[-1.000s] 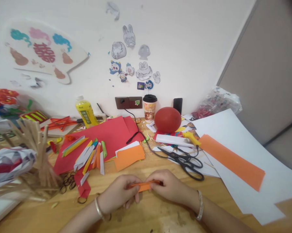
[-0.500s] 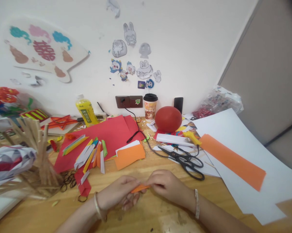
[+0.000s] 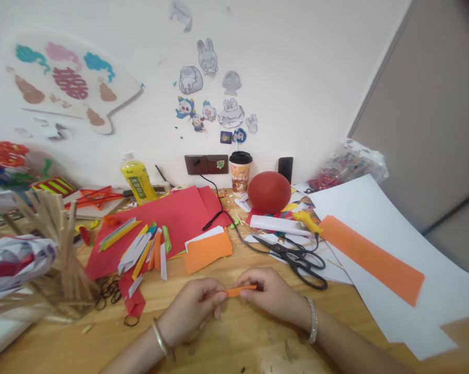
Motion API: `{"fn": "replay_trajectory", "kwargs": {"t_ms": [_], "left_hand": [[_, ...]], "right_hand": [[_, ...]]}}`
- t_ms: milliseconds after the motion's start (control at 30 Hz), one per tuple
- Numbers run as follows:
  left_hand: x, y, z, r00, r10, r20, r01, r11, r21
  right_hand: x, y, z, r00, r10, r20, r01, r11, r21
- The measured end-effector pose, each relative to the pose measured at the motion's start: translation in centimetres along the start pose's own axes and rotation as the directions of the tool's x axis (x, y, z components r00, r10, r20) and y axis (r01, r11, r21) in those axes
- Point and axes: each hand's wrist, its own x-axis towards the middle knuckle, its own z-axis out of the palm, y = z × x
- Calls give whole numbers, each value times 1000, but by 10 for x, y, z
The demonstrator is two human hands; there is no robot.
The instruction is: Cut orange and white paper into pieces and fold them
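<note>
A narrow folded strip of orange paper (image 3: 235,292) stretches between my two hands above the wooden table. My left hand (image 3: 197,306) pinches its left end between thumb and fingers. At the other end, my right hand (image 3: 271,293) grips it the same way, its fingers partly hidden behind the paper. Beyond my hands lies a small stack of orange and white paper pieces (image 3: 209,253). Left of that stack, several folded paper strips (image 3: 146,249) in white, yellow, orange and green rest partly on red paper (image 3: 172,208).
Black scissors (image 3: 292,257) lie right of my hands, near a yellow glue gun (image 3: 308,222) with its cord. White sheets (image 3: 374,249) carry a long orange strip (image 3: 372,259). At the back stand a red balloon (image 3: 269,191), a cup (image 3: 241,174) and a bottle (image 3: 137,179). Wooden sticks (image 3: 65,244) stand left.
My hands have drawn slightly apart, and more of the folded orange strip shows between them. My right hand's thumb now presses the strip from the near side.
</note>
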Motion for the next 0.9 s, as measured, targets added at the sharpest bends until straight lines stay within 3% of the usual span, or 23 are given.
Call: {"fn": "replay_trajectory", "kwargs": {"t_ms": [200, 467, 600, 733, 800, 900], "left_hand": [[0, 1, -4, 999, -28, 23, 29, 999, -36], [-1, 0, -7, 999, -27, 45, 29, 999, -43], [0, -2, -11, 1000, -4, -27, 3, 1000, -7], [-2, -3, -5, 999, 13, -31, -13, 1000, 1], [-2, -4, -1, 999, 36, -20, -36, 999, -33], [-2, -3, 3, 997, 34, -75, -43, 992, -117]], "right_hand": [[1, 4, -6, 988, 111, 105, -136, 955, 265], [-1, 8, -20, 956, 103, 274, -207, 901, 381], [-3, 6, -30, 966, 81, 246, -195, 853, 484], [-4, -1, -23, 990, 12, 143, -54, 956, 289], [-4, -5, -15, 988, 27, 153, -51, 986, 156], [-4, -7, -7, 987, 39, 157, -54, 994, 92]]}}
